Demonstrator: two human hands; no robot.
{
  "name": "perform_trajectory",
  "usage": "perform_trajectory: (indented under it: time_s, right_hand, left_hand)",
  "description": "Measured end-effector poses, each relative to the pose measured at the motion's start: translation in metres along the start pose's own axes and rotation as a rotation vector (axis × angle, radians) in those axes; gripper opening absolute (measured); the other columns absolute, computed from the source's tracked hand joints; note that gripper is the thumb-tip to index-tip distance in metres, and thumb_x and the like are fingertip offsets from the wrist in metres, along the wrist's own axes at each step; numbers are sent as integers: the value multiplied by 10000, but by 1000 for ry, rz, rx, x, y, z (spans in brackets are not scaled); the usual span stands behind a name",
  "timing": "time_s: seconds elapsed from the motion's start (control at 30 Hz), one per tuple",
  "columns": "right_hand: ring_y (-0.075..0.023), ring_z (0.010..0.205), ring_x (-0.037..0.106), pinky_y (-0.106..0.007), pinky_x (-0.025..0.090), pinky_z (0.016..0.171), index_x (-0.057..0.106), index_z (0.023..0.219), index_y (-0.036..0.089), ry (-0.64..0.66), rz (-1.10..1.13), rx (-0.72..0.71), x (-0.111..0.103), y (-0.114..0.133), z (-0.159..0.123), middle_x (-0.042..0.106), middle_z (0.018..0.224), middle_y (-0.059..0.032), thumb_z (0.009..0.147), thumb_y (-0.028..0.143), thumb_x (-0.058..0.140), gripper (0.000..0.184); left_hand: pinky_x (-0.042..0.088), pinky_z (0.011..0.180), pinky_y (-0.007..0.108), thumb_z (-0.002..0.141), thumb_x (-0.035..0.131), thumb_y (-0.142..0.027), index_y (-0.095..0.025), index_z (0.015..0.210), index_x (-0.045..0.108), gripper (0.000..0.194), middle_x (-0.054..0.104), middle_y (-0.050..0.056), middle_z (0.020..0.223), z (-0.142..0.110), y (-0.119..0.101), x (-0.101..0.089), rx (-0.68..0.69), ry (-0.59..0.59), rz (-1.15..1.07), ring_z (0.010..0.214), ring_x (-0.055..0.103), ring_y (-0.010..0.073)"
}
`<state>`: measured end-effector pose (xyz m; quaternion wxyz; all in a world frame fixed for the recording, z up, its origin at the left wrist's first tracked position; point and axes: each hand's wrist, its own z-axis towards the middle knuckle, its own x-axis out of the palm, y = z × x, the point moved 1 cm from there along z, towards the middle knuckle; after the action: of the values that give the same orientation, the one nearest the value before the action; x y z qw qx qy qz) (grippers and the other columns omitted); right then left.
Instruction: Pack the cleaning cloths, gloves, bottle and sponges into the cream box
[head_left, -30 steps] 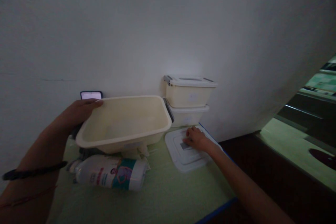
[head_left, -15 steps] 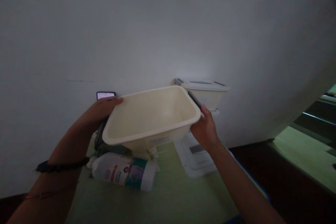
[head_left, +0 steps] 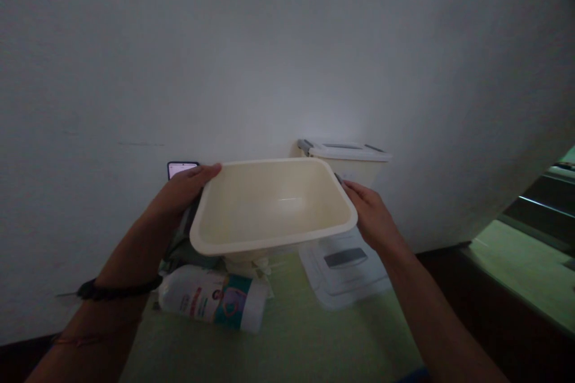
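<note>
Over the green desk [head_left: 300, 335], left hand [head_left: 186, 188] and right hand [head_left: 372, 212] hold the cream box [head_left: 269, 206], fingers [head_left: 210, 173] gripping its ends; the right has left the lid [head_left: 339, 280], seemingly to steady it.

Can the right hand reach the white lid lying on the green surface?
Probably not while the right hand grips the cream tub; freed, it could likely reach the white lid, whose near part lies uncovered.

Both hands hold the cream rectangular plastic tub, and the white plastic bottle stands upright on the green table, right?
No: in the head view, the white plastic bottle lies on its side; the left hand and right hand hold the cream tub.
</note>
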<state>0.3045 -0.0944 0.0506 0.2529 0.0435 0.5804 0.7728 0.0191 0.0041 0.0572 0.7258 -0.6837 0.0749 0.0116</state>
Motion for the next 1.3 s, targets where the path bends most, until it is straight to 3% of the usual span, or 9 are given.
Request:
perform_trajectory:
  time_s: [0.07,0.17,0.27,0.43,0.8,0.9,1.07,1.23,1.3]
  right_hand:
    - [-163,737,620,-271,454,656,689,982,146,-12,3,-4,-11,2,3,721,877,-54,770,354,562,323]
    - [-163,773,638,-280,469,713,710,935,161,20,27,3,-32,-2,8,726,915,-51,747,343,586,290]
    - [-165,774,652,-286,480,729,726,887,178,50,55,34,-53,-13,10,732,888,-40,722,350,610,265]
    - [-170,709,658,-297,494,685,734,838,181,46,61,97,-81,-36,6,737,822,-43,670,376,651,270]
    - [-192,729,664,-326,492,729,743,804,201,-43,-20,161,-125,-83,9,741,822,-50,662,386,662,246]
    - [-209,721,666,-349,499,719,743,787,201,-40,-62,181,-134,-98,6,740,805,-61,670,419,652,263]
    - [-235,836,659,-381,492,775,730,832,208,-74,-190,155,-141,-102,6,730,914,-74,707,481,605,326]
    - [-251,803,646,-433,485,773,708,834,208,-53,-369,20,-131,-83,15,716,862,-80,710,454,608,292]
    - [-266,906,621,-462,452,847,698,842,222,-46,-446,-72,-121,-73,18,695,942,-81,696,426,629,260]
  left_hand:
    - [496,498,233,727,613,-426,-178,815,686,273,697,26,646,0,2,2,5,177,-93,521,613,151]
    - [529,657,249,748,617,-373,-204,991,677,302,726,52,913,-2,6,3,117,426,-179,730,666,173]
    - [507,807,259,778,627,-334,-267,1160,601,389,637,45,1190,-7,9,8,205,536,-73,1023,609,204]
    - [485,897,344,794,608,-340,-288,1256,526,472,578,44,1278,-17,14,38,264,674,90,1188,505,255]
    - [552,730,331,790,556,-242,-188,1187,516,402,524,101,1301,-19,32,108,135,615,122,1034,597,232]
    - [546,765,335,790,551,-211,-152,1158,511,375,538,125,1275,-18,43,121,116,620,127,995,620,213]
    - [555,726,346,808,520,-253,-134,1177,462,393,475,160,1323,-16,52,124,157,592,168,948,628,203]
    - [534,746,399,803,525,-365,-123,1176,457,450,561,155,1188,-15,52,116,245,551,288,929,626,238]
    - [501,821,429,804,514,-397,-130,1166,471,452,547,147,1191,-16,51,111,300,522,337,1000,593,258]
